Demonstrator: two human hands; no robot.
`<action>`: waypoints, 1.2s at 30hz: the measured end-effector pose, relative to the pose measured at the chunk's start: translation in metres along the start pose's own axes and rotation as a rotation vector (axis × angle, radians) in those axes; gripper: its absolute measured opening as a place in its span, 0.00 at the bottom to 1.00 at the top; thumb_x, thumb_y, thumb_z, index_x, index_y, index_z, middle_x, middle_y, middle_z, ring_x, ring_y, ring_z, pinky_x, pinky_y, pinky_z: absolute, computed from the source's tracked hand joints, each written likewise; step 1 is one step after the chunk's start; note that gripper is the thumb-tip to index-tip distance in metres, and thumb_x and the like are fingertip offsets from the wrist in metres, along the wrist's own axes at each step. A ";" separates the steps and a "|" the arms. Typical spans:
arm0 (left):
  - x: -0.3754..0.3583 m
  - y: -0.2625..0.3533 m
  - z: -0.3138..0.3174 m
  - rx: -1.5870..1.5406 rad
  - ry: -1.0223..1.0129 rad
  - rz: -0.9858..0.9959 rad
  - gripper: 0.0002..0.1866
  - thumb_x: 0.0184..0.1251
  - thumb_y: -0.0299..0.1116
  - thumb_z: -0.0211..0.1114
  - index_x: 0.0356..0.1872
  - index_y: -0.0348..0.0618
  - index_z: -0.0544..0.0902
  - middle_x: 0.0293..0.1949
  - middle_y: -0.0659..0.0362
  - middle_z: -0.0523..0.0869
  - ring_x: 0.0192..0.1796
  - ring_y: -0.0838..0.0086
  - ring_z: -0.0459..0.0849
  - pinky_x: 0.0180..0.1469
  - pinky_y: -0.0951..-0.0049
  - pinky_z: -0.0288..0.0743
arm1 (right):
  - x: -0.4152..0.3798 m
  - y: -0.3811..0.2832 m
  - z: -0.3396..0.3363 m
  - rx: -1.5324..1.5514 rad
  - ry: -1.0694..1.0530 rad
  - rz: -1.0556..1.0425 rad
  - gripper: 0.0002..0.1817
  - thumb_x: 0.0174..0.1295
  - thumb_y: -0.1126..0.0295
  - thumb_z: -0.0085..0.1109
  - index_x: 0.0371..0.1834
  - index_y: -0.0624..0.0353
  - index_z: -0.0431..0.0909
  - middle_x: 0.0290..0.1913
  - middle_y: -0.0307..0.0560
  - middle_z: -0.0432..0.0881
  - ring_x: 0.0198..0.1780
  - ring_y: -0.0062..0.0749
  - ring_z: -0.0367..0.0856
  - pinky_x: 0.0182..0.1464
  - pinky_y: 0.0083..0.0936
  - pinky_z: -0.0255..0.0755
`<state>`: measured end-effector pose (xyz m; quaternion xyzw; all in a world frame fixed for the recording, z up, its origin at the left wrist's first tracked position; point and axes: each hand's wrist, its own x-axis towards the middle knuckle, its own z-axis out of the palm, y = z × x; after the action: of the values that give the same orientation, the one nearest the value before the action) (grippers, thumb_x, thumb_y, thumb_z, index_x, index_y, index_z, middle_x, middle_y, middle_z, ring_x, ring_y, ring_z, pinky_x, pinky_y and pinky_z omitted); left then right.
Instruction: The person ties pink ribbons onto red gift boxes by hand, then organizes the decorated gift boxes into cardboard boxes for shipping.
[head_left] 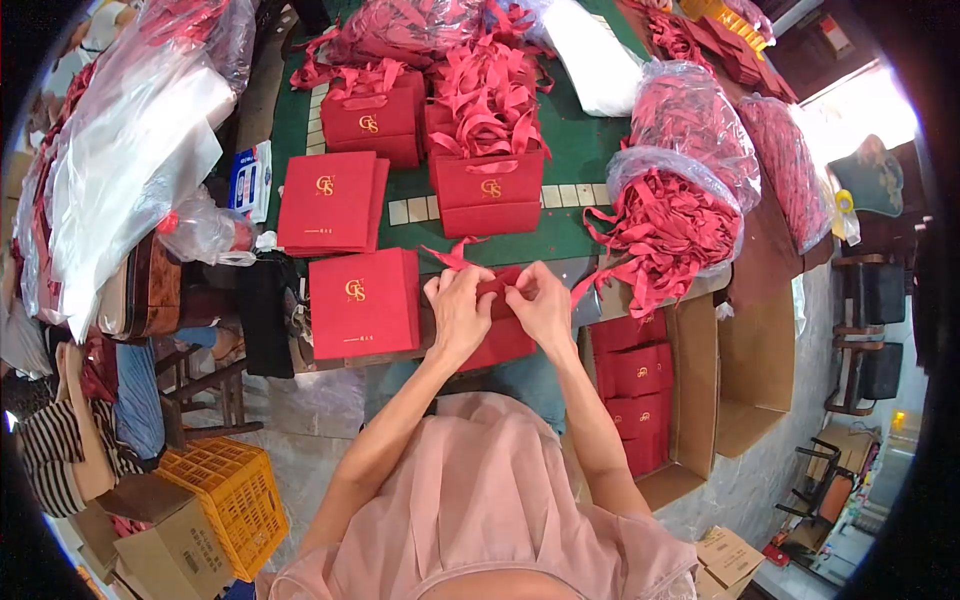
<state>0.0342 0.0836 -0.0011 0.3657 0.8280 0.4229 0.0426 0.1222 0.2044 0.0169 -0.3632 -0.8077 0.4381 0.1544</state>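
Note:
Between my two hands, at the table's near edge, is a red bag [497, 343] with a red ribbon [455, 254] rising beside my left fingers. My left hand [460, 310] has its fingers closed at the bag's top left. My right hand [540, 305] pinches at the top right of the same bag. Just left lies a stack of flat red bags [365, 305] with gold lettering, and behind it another flat stack [328, 203]. Beyond my hands stand red bags with ribbons [490, 195]. A plastic bag full of red ribbons [670, 225] is to the right.
An open cardboard box [692, 375] holding red bags [640, 395] stands right of my lap. White plastic [140, 170] lies at the left. A yellow crate [235, 500] is on the floor at lower left, near a seated person in a striped top [60, 450].

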 end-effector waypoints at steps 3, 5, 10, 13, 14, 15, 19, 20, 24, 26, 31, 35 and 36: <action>0.003 -0.002 0.000 -0.004 -0.043 -0.041 0.16 0.52 0.25 0.70 0.44 0.48 0.82 0.40 0.61 0.85 0.47 0.63 0.79 0.55 0.58 0.61 | 0.001 0.006 0.000 0.059 -0.030 -0.030 0.11 0.54 0.70 0.69 0.31 0.60 0.75 0.24 0.47 0.83 0.26 0.35 0.82 0.32 0.33 0.74; 0.005 -0.004 -0.001 0.014 -0.082 -0.049 0.16 0.54 0.25 0.68 0.45 0.49 0.82 0.40 0.61 0.86 0.47 0.63 0.79 0.55 0.58 0.61 | 0.001 0.007 0.001 0.098 -0.046 -0.048 0.11 0.54 0.70 0.69 0.31 0.60 0.75 0.24 0.47 0.82 0.26 0.34 0.82 0.32 0.32 0.74; 0.000 -0.001 0.001 -0.053 -0.106 -0.101 0.15 0.56 0.24 0.66 0.45 0.50 0.83 0.40 0.60 0.86 0.46 0.63 0.79 0.54 0.58 0.61 | 0.004 0.010 0.001 0.071 -0.108 0.001 0.11 0.52 0.70 0.70 0.28 0.61 0.75 0.24 0.46 0.82 0.27 0.33 0.82 0.32 0.31 0.74; -0.002 0.000 0.004 -0.042 -0.079 -0.090 0.14 0.57 0.25 0.66 0.45 0.49 0.83 0.40 0.60 0.87 0.47 0.63 0.80 0.55 0.58 0.62 | 0.006 0.007 -0.002 0.010 -0.132 0.034 0.11 0.51 0.70 0.70 0.27 0.60 0.75 0.24 0.46 0.82 0.27 0.33 0.82 0.32 0.32 0.74; -0.003 0.000 0.004 -0.027 -0.063 -0.079 0.13 0.58 0.26 0.67 0.45 0.49 0.83 0.40 0.60 0.87 0.47 0.63 0.80 0.56 0.59 0.62 | 0.006 0.008 -0.001 0.010 -0.133 0.034 0.11 0.51 0.70 0.70 0.27 0.60 0.75 0.24 0.46 0.82 0.27 0.33 0.82 0.32 0.32 0.74; -0.002 0.000 0.003 -0.026 -0.062 -0.081 0.13 0.58 0.26 0.67 0.45 0.49 0.83 0.40 0.60 0.87 0.47 0.63 0.80 0.56 0.59 0.62 | 0.005 0.008 0.001 0.042 -0.118 0.040 0.10 0.52 0.71 0.69 0.28 0.60 0.75 0.23 0.46 0.82 0.26 0.33 0.82 0.31 0.31 0.74; 0.002 -0.003 0.000 -0.071 -0.080 -0.049 0.13 0.58 0.24 0.65 0.44 0.49 0.84 0.39 0.60 0.87 0.46 0.63 0.81 0.53 0.59 0.63 | -0.002 -0.005 0.006 0.094 -0.040 -0.071 0.08 0.53 0.74 0.66 0.29 0.61 0.75 0.23 0.48 0.82 0.26 0.35 0.82 0.31 0.30 0.74; 0.003 -0.003 0.001 -0.106 -0.074 -0.021 0.13 0.57 0.23 0.64 0.43 0.49 0.84 0.36 0.59 0.87 0.44 0.63 0.81 0.51 0.59 0.62 | -0.004 -0.013 0.003 0.045 -0.046 -0.115 0.10 0.57 0.74 0.66 0.29 0.61 0.71 0.25 0.46 0.83 0.27 0.26 0.83 0.32 0.25 0.75; 0.001 0.000 0.001 -0.100 -0.058 -0.044 0.13 0.58 0.23 0.63 0.44 0.50 0.85 0.37 0.59 0.87 0.44 0.63 0.81 0.51 0.59 0.63 | -0.001 -0.005 0.010 0.056 0.008 -0.106 0.11 0.57 0.74 0.68 0.30 0.61 0.72 0.24 0.46 0.83 0.27 0.30 0.84 0.33 0.27 0.76; 0.000 -0.001 0.001 -0.148 -0.044 -0.063 0.13 0.60 0.24 0.63 0.45 0.50 0.85 0.38 0.59 0.87 0.45 0.62 0.81 0.52 0.59 0.63 | -0.001 -0.008 0.008 0.049 0.036 -0.140 0.11 0.57 0.73 0.71 0.32 0.62 0.75 0.28 0.46 0.83 0.29 0.30 0.84 0.33 0.26 0.77; 0.002 -0.007 -0.001 -0.164 -0.106 -0.063 0.11 0.60 0.26 0.65 0.44 0.49 0.85 0.39 0.59 0.87 0.45 0.62 0.81 0.53 0.59 0.64 | 0.003 -0.011 -0.006 -0.009 -0.011 -0.232 0.08 0.57 0.72 0.72 0.36 0.61 0.81 0.33 0.46 0.79 0.33 0.31 0.83 0.36 0.25 0.77; 0.000 0.001 -0.004 -0.155 -0.072 -0.059 0.10 0.57 0.28 0.71 0.40 0.47 0.82 0.38 0.62 0.86 0.43 0.64 0.82 0.52 0.59 0.64 | 0.017 -0.006 -0.026 0.058 -0.125 -0.205 0.06 0.60 0.69 0.70 0.38 0.58 0.87 0.33 0.45 0.77 0.31 0.33 0.82 0.35 0.26 0.75; 0.000 0.005 -0.005 -0.126 -0.066 -0.036 0.11 0.54 0.27 0.73 0.37 0.47 0.80 0.36 0.64 0.86 0.42 0.66 0.81 0.52 0.61 0.63 | 0.021 -0.005 -0.030 0.017 -0.184 -0.216 0.08 0.60 0.66 0.69 0.36 0.59 0.87 0.31 0.47 0.78 0.31 0.34 0.82 0.36 0.28 0.75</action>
<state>0.0356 0.0821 0.0055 0.3611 0.8044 0.4608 0.1005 0.1229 0.2357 0.0367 -0.2312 -0.8490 0.4573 0.1291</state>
